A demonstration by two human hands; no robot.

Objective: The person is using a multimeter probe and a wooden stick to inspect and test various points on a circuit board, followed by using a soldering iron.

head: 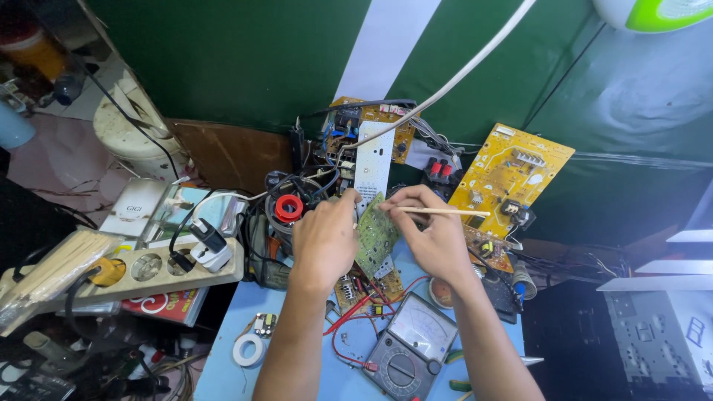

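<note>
My left hand (324, 239) grips the left edge of a small green circuit board (376, 232), which it holds upright above the blue table (223, 364). My right hand (431, 236) pinches a thin wooden stick (445, 212) whose left end touches the top of that board. Its other end points right, over a yellow circuit board (512, 171).
An analog multimeter (410, 343) with red leads lies near my forearms. A roll of white tape (248, 349) sits at the table's left. A power strip (160, 266) with plugs lies to the left. More circuit boards and wires (371, 134) crowd the back against a green wall.
</note>
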